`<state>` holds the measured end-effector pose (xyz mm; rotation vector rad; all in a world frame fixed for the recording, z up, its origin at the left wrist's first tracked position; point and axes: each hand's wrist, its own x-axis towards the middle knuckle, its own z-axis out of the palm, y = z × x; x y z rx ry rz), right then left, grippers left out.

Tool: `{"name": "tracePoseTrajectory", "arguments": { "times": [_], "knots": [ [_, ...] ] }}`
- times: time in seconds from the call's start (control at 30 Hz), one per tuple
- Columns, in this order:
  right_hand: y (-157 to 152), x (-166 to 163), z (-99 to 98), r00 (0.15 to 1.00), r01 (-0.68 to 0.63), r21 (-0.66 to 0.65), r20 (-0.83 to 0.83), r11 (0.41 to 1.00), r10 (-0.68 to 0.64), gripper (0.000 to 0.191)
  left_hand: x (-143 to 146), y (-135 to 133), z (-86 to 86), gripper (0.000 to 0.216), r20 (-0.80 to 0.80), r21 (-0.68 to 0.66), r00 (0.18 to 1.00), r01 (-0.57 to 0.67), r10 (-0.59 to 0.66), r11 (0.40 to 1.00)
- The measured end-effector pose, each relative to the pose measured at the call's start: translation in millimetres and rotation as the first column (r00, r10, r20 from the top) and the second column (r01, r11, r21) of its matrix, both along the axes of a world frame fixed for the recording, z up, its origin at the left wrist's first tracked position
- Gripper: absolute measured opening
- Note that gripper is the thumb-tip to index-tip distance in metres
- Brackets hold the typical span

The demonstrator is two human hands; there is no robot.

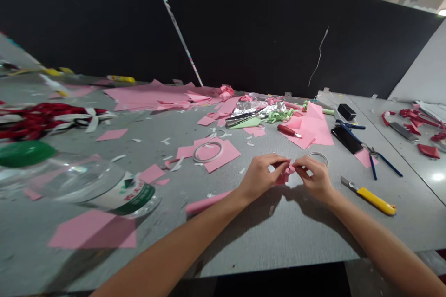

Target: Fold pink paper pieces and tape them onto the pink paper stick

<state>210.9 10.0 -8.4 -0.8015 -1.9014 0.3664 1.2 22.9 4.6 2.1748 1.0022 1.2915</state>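
Observation:
A small folded piece of pink paper (287, 172) is held just above the table between my two hands. My left hand (262, 175) pinches its left side with thumb and forefinger. From the right, the fingertips of my right hand (313, 177) are closed on its other edge. Its exact shape is partly hidden by my fingers. Behind my right hand lies a thin ring (319, 155), partly covered. A rolled pink paper tube (205, 203) rests by my left forearm. To the right is a yellow utility knife (376, 201) with its blade out.
A clear bottle with a green cap (29, 153) stands out at left. Pliers (374, 153), a phone (346, 139) and a red-handled knife (288, 130) lie at right. A roll of tape (208, 152) sits on pink paper (223, 155). Red ribbons (45, 118) are at far left.

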Motion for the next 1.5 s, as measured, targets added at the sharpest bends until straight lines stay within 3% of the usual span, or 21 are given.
{"name": "tracePoseTrajectory", "arguments": {
  "times": [0.37, 0.7, 0.97, 1.27, 1.5],
  "knots": [
    [-5.2, -5.1, -0.6, 1.000, -0.017, 0.032, -0.004, 0.999, 0.017, 0.014, -3.5, 2.1, -5.3, 0.019, -0.040, 0.119, 0.997, 0.076, -0.071, 0.990],
    [-6.8, -5.7, 1.2, 0.998, 0.002, -0.145, -0.067, 0.989, -0.012, 0.010, -2.3, 1.0, -2.9, 0.020, -0.038, 0.152, 0.995, 0.096, -0.091, 0.984],
    [-6.0, -5.6, 1.4, 0.995, -0.009, -0.159, -0.099, 0.987, -0.007, 0.011, -1.2, 1.4, -3.0, 0.023, -0.029, 0.162, 0.995, 0.096, -0.093, 0.982],
    [-5.1, -5.9, -4.3, 0.992, -0.003, -0.178, -0.124, 0.984, -0.019, 0.012, -1.6, 0.7, -2.6, 0.025, -0.023, 0.133, 0.993, 0.118, -0.116, 0.984],
    [-6.5, -5.9, -1.1, 0.996, -0.030, -0.178, -0.090, 0.984, 0.014, 0.013, -0.7, -0.9, -0.8, 0.018, 0.043, 0.010, 0.996, 0.082, -0.083, 0.997]
  ]
}}
